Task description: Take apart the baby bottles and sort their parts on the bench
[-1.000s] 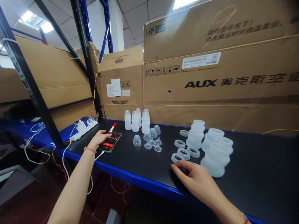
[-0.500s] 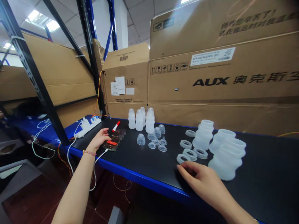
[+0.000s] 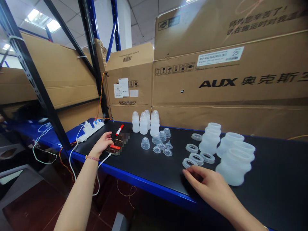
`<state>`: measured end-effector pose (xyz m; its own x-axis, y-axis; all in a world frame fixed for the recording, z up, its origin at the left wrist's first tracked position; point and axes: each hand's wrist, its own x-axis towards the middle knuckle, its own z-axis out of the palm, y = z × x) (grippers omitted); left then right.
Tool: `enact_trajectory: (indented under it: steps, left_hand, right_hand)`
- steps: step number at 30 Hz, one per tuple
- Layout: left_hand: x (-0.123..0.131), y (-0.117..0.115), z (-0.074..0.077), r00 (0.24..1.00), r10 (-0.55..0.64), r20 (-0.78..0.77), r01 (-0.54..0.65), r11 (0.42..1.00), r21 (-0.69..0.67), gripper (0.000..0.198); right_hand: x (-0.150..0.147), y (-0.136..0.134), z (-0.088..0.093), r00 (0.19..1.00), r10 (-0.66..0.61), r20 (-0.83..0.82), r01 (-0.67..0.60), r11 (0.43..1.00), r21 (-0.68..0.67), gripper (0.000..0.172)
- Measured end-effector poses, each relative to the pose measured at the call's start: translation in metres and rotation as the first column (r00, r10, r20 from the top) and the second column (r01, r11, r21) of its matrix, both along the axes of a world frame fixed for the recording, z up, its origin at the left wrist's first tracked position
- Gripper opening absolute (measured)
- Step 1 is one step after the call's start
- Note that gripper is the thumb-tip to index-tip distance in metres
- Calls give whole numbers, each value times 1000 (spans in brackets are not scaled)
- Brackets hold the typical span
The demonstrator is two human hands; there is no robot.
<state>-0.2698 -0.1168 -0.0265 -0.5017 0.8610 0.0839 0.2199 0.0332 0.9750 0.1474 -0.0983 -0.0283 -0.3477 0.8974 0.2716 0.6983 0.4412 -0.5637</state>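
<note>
My left hand (image 3: 103, 143) lies over the phone (image 3: 115, 145), its fingers apart, and one fingertip is at the red button on the lit screen. My right hand (image 3: 207, 183) rests near the front edge with loosely bent fingers and nothing visible between them. Just beyond its fingertips lies a clear ring (image 3: 189, 163), one of several collars on the table. To the right of the rings stand several frosted, topless bottles (image 3: 209, 139). Clear domed caps (image 3: 145, 143) and silicone nipples (image 3: 167, 152) sit in the middle. Several capped bottles (image 3: 143, 124) stand upright behind them.
A red marker (image 3: 119, 130) lies behind the phone. A white charging cable (image 3: 104, 160) runs from the phone over the blue table edge (image 3: 144, 182). A power strip (image 3: 91, 131) sits left, beside a black rack post (image 3: 51, 109). Large cardboard (image 3: 178, 112) walls the back.
Both hands stay where they were. The view has shifted very slightly; the things on the table keep their places.
</note>
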Motion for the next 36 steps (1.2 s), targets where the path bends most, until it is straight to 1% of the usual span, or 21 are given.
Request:
enact_trajectory:
  steps: [10, 16, 20, 22, 29, 36]
  left_hand:
    - [2, -1, 0, 1000, 7, -4, -7, 1000, 23, 66]
    - [3, -2, 0, 1000, -29, -10, 29, 1000, 1, 72]
    - [0, -2, -3, 996, -68, -61, 66, 998, -21, 81]
    - [-1, -2, -4, 994, -74, -81, 72, 997, -28, 82]
    - [2, 0, -3, 999, -24, -46, 23, 1000, -12, 67]
    - [3, 1, -1, 999, 17, -31, -17, 1000, 2, 61]
  right_hand:
    - [0, 2, -2, 1000, -15, 7, 15, 1000, -19, 38]
    - [0, 1, -1, 1000, -11, 8, 11, 1000, -27, 39]
    - [-1, 1, 0, 1000, -5, 2, 6, 1000, -17, 40]
    - [-1, 1, -1, 1000, -6, -5, 6, 1000, -10, 40]
    - [-1, 1, -1, 1000, -1, -3, 1, 1000, -1, 38]
    - [-1, 0, 0, 1000, -9, 18, 10, 1000, -21, 41]
